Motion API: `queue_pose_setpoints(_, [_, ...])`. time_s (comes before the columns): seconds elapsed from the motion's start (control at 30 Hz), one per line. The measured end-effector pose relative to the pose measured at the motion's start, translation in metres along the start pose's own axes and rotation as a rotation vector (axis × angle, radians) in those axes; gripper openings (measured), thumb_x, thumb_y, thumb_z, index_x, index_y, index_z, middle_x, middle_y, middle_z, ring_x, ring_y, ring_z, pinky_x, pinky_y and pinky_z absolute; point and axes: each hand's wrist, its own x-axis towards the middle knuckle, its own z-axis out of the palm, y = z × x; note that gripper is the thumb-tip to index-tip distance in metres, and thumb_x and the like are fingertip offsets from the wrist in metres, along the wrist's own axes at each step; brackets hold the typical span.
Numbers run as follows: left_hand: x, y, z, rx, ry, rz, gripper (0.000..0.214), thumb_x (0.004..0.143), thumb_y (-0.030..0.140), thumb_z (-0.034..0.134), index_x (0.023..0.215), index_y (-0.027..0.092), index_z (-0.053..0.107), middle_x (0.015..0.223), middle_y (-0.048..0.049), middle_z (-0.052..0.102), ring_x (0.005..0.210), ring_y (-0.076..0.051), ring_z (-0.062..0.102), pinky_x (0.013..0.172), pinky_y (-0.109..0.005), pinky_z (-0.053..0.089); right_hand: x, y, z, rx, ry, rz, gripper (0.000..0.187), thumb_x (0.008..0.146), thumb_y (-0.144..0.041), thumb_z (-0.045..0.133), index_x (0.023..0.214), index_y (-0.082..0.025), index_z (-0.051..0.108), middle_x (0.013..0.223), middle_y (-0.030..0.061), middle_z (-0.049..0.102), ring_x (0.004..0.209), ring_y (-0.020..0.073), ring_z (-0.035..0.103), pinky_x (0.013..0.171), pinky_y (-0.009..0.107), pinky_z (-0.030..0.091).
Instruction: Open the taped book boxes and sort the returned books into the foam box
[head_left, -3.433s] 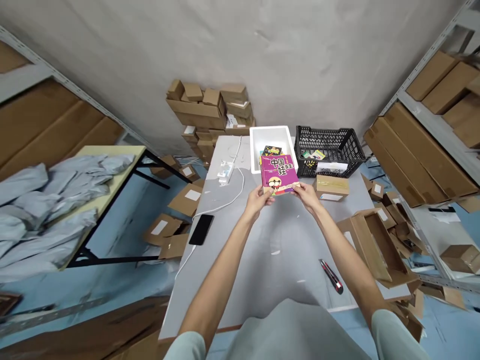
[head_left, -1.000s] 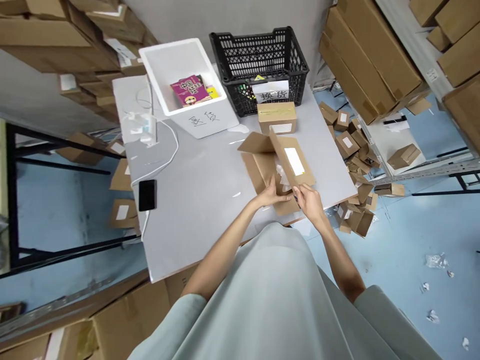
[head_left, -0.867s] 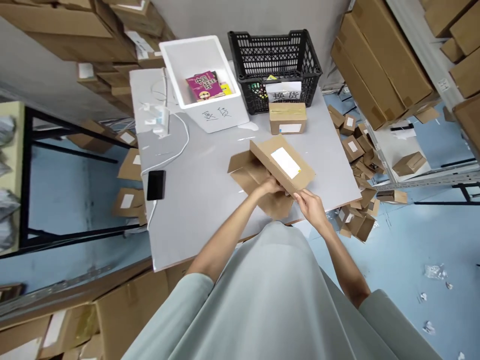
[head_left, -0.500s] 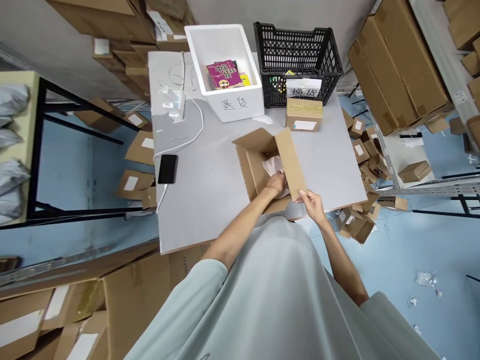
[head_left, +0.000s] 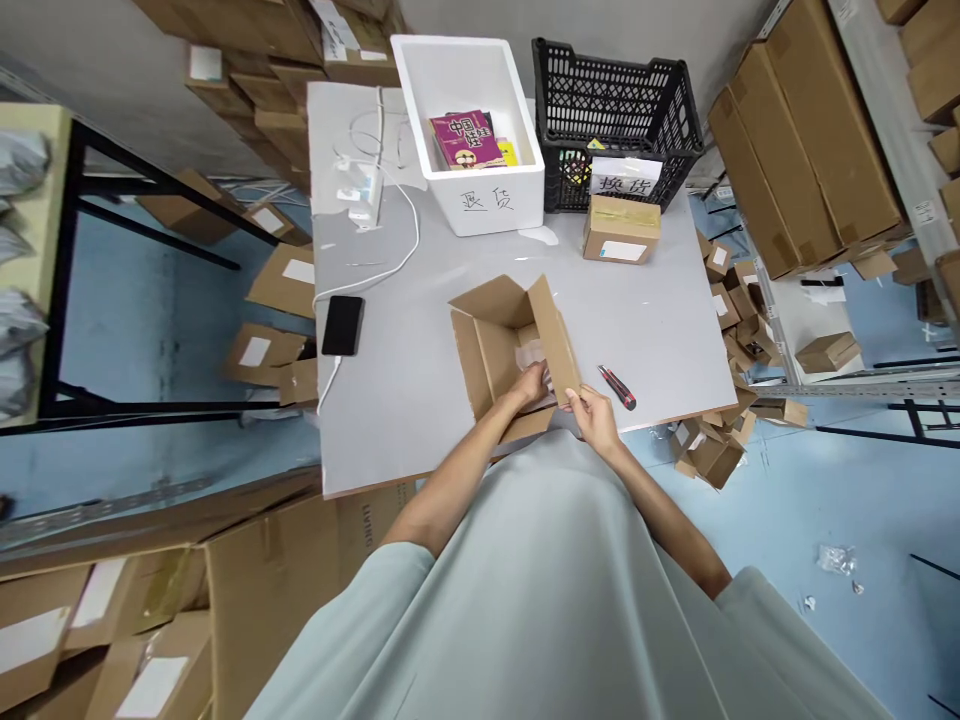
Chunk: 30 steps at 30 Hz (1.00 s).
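An open cardboard box [head_left: 487, 352] stands at the near edge of the table, its flaps raised. My left hand [head_left: 531, 384] reaches inside it, fingers curled on a pale, crinkled wrapping [head_left: 529, 353]; what the wrapping covers is hidden. Pinched between the thumb and fingers of my right hand [head_left: 595, 412] is the lower corner of the box's right flap [head_left: 553, 340]. A red and black box cutter [head_left: 618, 388] lies on the table just right of that hand.
On the grey table [head_left: 390, 400] stand a white foam bin [head_left: 487, 205] with books, a black plastic crate [head_left: 611, 110] and a small taped carton [head_left: 621, 230]. A black phone [head_left: 343, 325] on a cable and a power strip [head_left: 366, 195] lie left. Stacked cartons [head_left: 810, 150] flank the right.
The box has shifted left along the table, with both hands still at it. The box cutter, hidden before, now shows to the right of my right hand.
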Motion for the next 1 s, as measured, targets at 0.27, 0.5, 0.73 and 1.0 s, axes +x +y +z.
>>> queue_pose_setpoints(0.27, [-0.008, 0.011, -0.029, 0.169, 0.177, 0.035, 0.049, 0.083, 0.014, 0.066, 0.131, 0.021, 0.078, 0.127, -0.0111, 0.080, 0.123, -0.034, 0.072, 0.113, -0.044, 0.055, 0.015, 0.011, -0.023, -0.074, 0.147, 0.042, 0.068, 0.100, -0.090, 0.047, 0.077, -0.027, 0.060, 0.084, 0.0066, 0.071, 0.078, 0.0270, 0.081, 0.079, 0.041, 0.068])
queue_pose_setpoints(0.5, [-0.027, 0.022, -0.039, 0.161, 0.223, 0.172, 0.103, 0.088, 0.016, 0.065, 0.181, 0.027, 0.022, 0.177, -0.0125, 0.046, 0.154, -0.038, 0.055, 0.124, -0.053, 0.049, 0.022, 0.009, -0.024, -0.070, 0.139, 0.066, 0.067, 0.099, -0.090, 0.049, 0.079, -0.027, 0.062, 0.086, 0.0081, 0.075, 0.084, 0.0283, 0.081, 0.083, 0.044, 0.069])
queue_pose_setpoints(0.73, [-0.040, 0.035, -0.042, 0.434, 0.021, 0.170, 0.068, 0.098, 0.010, 0.048, 0.164, 0.026, 0.059, 0.163, -0.0115, 0.062, 0.141, -0.036, 0.066, 0.120, -0.049, 0.051, 0.023, 0.014, -0.020, 0.027, 0.130, 0.078, 0.066, 0.095, -0.091, 0.053, 0.088, -0.027, 0.066, 0.088, 0.0065, 0.077, 0.077, 0.0281, 0.080, 0.085, 0.048, 0.071])
queue_pose_setpoints(1.0, [-0.014, 0.043, -0.026, 0.522, -0.127, 0.099, 0.063, 0.102, 0.014, 0.050, 0.164, 0.017, 0.058, 0.163, -0.0184, 0.061, 0.145, -0.036, 0.064, 0.123, -0.046, 0.047, 0.029, 0.016, -0.029, -0.276, 0.162, 0.037, 0.050, 0.104, -0.073, 0.049, 0.099, -0.027, 0.067, 0.094, 0.0093, 0.078, 0.094, 0.0304, 0.079, 0.089, 0.045, 0.066])
